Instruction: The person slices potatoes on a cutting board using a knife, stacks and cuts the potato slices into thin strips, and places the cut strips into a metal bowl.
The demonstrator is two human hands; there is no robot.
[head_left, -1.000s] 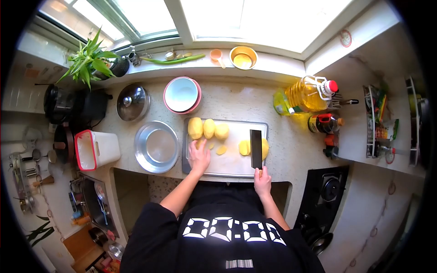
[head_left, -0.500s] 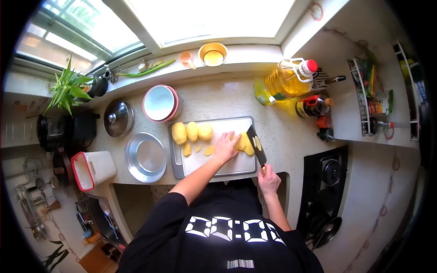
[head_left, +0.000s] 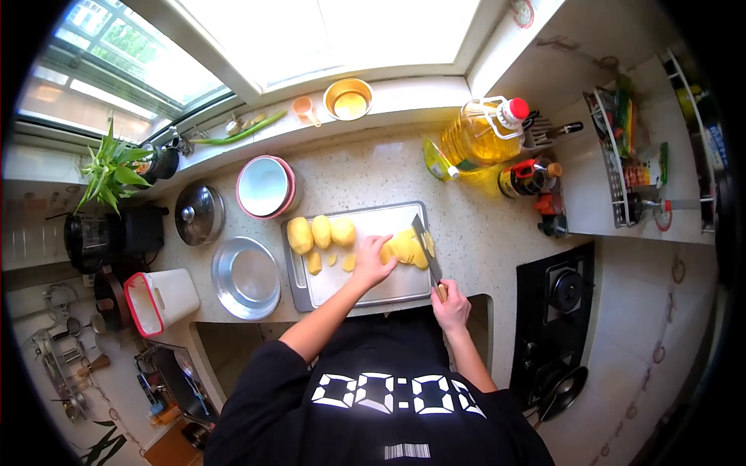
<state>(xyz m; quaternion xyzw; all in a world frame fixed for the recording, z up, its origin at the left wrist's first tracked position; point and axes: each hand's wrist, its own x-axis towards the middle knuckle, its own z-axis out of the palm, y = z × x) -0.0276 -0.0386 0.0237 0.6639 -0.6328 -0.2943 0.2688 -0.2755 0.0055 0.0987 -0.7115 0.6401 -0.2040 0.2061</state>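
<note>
My right hand (head_left: 451,307) is closed round the light handle of a kitchen knife (head_left: 432,256). Its dark blade stands along the right end of a sliced potato (head_left: 407,248), and thin slices (head_left: 428,243) cling to the blade's right face. At the sliced potato's left end is my left hand (head_left: 374,262), its thumb and fingers bent around that end. Under it all lies a grey-rimmed cutting board (head_left: 373,296). Peeled whole potatoes (head_left: 321,231) line the board's upper left, with smaller potato pieces (head_left: 314,263) below them.
Left of the board are a metal basin (head_left: 247,277), stacked bowls (head_left: 264,186) and a pot lid (head_left: 199,214). An oil jug (head_left: 483,133) and a dark sauce bottle (head_left: 528,179) stand at the back right. A gas stove (head_left: 553,311) lies to the right.
My left hand has drawn back to the left, uncovering more of the sliced potato. The knife has shifted slightly left and its blade stands more upright against the slices. The view has shifted a little.
</note>
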